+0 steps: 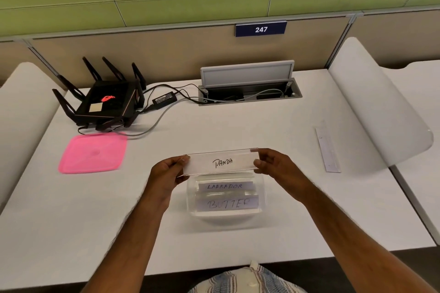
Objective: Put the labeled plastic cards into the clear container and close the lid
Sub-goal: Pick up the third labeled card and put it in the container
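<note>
L hand [170,170] + R hand [271,164] grip: pinching PANDA card [222,162] by its ends, just above container [190,194] nr counter front edge. Risk: card wider than opening, may jam. Pink lid [92,153] left, off.

We saw both forearms bare to the frame's lower edge, with no sleeves, watch or rings showing on the left hand [166,172] or right hand [276,165]. A striped white-and-blue garment [247,279] covered the lap.

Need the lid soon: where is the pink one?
In the head view, the pink lid lies flat on the desk's left side, just in front of the black router, apart from the clear container.
</note>
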Available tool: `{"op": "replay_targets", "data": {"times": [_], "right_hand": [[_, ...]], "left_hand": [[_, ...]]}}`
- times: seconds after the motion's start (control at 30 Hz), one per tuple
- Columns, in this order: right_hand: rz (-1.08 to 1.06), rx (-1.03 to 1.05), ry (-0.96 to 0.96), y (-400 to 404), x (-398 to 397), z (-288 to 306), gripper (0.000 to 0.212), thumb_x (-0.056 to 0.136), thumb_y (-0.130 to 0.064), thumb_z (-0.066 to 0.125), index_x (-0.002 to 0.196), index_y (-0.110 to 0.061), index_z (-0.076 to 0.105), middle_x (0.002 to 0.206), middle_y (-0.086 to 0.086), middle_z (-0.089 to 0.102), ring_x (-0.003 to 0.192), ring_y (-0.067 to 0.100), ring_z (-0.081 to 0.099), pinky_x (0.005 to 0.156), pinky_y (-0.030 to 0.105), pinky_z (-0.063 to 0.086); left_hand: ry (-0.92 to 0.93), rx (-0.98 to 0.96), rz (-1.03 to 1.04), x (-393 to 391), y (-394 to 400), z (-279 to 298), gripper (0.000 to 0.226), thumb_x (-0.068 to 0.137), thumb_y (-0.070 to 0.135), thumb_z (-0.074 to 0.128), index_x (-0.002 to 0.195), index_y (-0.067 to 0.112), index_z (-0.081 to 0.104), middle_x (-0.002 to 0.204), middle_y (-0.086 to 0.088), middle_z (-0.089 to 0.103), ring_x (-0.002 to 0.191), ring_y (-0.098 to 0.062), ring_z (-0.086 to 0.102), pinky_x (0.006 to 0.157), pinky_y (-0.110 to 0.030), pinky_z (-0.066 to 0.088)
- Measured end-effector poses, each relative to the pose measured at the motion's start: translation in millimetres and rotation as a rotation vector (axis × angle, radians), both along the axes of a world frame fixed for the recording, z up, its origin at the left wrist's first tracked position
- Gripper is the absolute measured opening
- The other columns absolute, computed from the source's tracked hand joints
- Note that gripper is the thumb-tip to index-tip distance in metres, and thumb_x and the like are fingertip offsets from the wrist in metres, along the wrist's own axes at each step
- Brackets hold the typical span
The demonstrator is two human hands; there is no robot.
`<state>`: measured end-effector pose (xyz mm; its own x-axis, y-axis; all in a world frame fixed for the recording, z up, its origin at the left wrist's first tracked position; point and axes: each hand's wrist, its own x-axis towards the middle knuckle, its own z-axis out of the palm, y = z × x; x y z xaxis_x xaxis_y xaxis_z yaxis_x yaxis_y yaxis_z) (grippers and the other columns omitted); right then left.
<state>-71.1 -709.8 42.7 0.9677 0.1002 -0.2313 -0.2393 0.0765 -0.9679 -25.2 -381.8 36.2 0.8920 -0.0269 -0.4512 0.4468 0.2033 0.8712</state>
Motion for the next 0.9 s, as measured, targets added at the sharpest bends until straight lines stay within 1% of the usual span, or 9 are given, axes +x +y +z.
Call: {"op": "replay_targets", "data": {"times": [0.07,0.2,0.4,0.47,0.53,0.63,0.7,0.8,0.9], "right_hand": [[-0.022,0.029,-0.011,0,0,-4,0.037,0.089,-0.029,0.078,0.124,-0.02,0.072,0.121,0.009,0.075,0.115,0.027,0.07,0.097,0.037,0.057],[-0.076,0.071,-0.006,-1,3,-12,0.043,0.087,-0.032,0.08,0.124,-0.011,0.071,0.123,0.013,0.074,0.115,0.03,0.07,0.1,0.036,0.056],[-0.188,0.12,0.041,-1,6,-24,0.049,0.071,-0.045,0.092,0.112,-0.021,0.077,0.114,0.014,0.076,0.106,0.031,0.074,0.09,0.032,0.059],[-0.202,0.13,0.052,0,6,-27,0.05,0.069,-0.047,0.093,0.11,-0.023,0.078,0.114,0.015,0.076,0.105,0.031,0.074,0.089,0.031,0.06],[-0.205,0.134,0.058,1,6,-29,0.052,0.068,-0.048,0.093,0.111,-0.022,0.078,0.113,0.014,0.076,0.105,0.031,0.074,0.09,0.034,0.06],[-0.212,0.156,0.067,3,6,-28,0.057,0.067,-0.048,0.094,0.111,-0.017,0.077,0.109,0.013,0.077,0.105,0.029,0.074,0.088,0.036,0.061],[-0.207,0.17,0.068,5,5,-26,0.062,0.066,-0.049,0.093,0.113,-0.014,0.075,0.107,0.012,0.076,0.104,0.027,0.073,0.086,0.037,0.061],[-0.18,0.155,0.062,6,5,-22,0.061,0.069,-0.047,0.09,0.116,-0.011,0.073,0.106,0.01,0.076,0.102,0.024,0.073,0.087,0.04,0.061],[-0.167,0.112,0.074,6,5,-21,0.061,0.077,-0.041,0.082,0.124,-0.005,0.068,0.114,0.018,0.074,0.107,0.029,0.071,0.094,0.049,0.058]], "left_hand": [[0.02,-0.019,-0.015,-1,2,0,0.01,0.088,0.025,0.079,0.096,0.022,0.084,0.102,-0.002,0.082,0.085,-0.008,0.077,0.067,-0.024,0.061],[0.034,-0.101,-0.002,-1,3,0,0.047,0.063,0.038,0.091,0.105,0.017,0.083,0.111,-0.004,0.08,0.09,-0.013,0.077,0.07,-0.025,0.061],[0.013,-0.204,0.017,-1,4,1,0.047,0.066,0.034,0.094,0.106,0.013,0.08,0.111,-0.009,0.079,0.094,-0.017,0.077,0.076,-0.028,0.061],[-0.014,-0.169,0.023,0,6,3,0.051,0.064,0.033,0.096,0.105,0.013,0.074,0.105,-0.008,0.078,0.088,-0.017,0.076,0.074,-0.028,0.061],[-0.06,-0.07,-0.004,1,8,5,0.058,0.063,0.038,0.095,0.109,0.016,0.067,0.105,-0.007,0.073,0.092,-0.016,0.074,0.076,-0.031,0.06],[-0.105,0.071,-0.085,-1,13,6,0.062,0.067,0.043,0.091,0.12,0.025,0.067,0.121,0.0,0.068,0.109,-0.016,0.072,0.085,-0.035,0.058],[-0.123,0.05,-0.173,-3,14,6,0.06,0.072,0.041,0.089,0.126,0.028,0.068,0.131,0.002,0.069,0.118,-0.019,0.07,0.092,-0.036,0.056],[-0.156,0.026,-0.283,-5,14,8,0.048,0.085,0.038,0.08,0.13,0.026,0.069,0.132,-0.003,0.071,0.124,-0.021,0.067,0.101,-0.037,0.052],[-0.18,0.009,-0.268,-6,13,6,0.037,0.095,0.032,0.07,0.131,0.023,0.07,0.134,-0.003,0.071,0.126,-0.02,0.066,0.099,-0.032,0.056]]}}
